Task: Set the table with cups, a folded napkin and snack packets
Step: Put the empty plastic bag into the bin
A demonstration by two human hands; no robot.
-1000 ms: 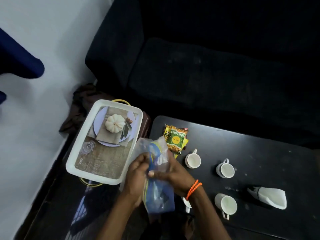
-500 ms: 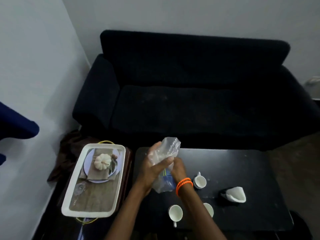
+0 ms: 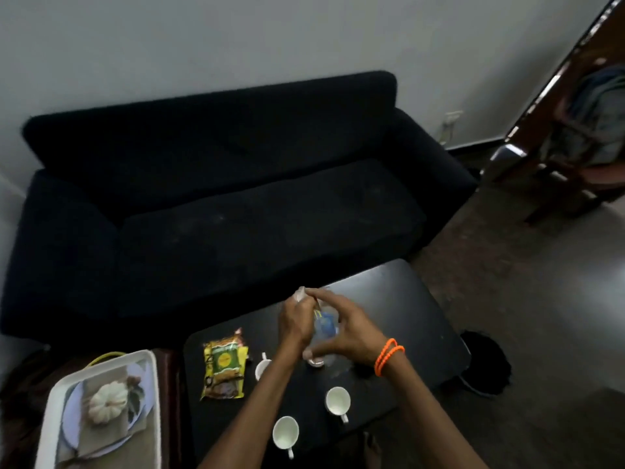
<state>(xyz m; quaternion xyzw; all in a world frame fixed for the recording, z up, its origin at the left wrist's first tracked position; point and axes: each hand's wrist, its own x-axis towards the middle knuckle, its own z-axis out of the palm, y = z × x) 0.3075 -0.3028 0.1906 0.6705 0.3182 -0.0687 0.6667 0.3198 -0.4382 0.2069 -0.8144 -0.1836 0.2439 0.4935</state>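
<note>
Over the black coffee table (image 3: 399,299) both hands hold a clear plastic bag (image 3: 325,324) with something blue inside. My left hand (image 3: 296,319) pinches the bag's top. My right hand (image 3: 345,330), orange bead bracelet at the wrist, grips its lower side. Yellow-green snack packets (image 3: 224,366) lie at the table's left end. White cups stand near the front: one (image 3: 286,432), another (image 3: 338,401), and a third (image 3: 262,367) partly behind my left forearm. The folded napkin is hidden behind my right arm.
A white tray (image 3: 152,401) with a printed pumpkin picture sits on a stand left of the table. A black sofa (image 3: 216,204) runs along the wall behind. A dark bag (image 3: 487,363) lies on the floor at the right; wooden furniture stands at the far right.
The view has swung right and up. The hands have carried the plastic bag from the table's left end toward its middle, and the snack packets show again.
</note>
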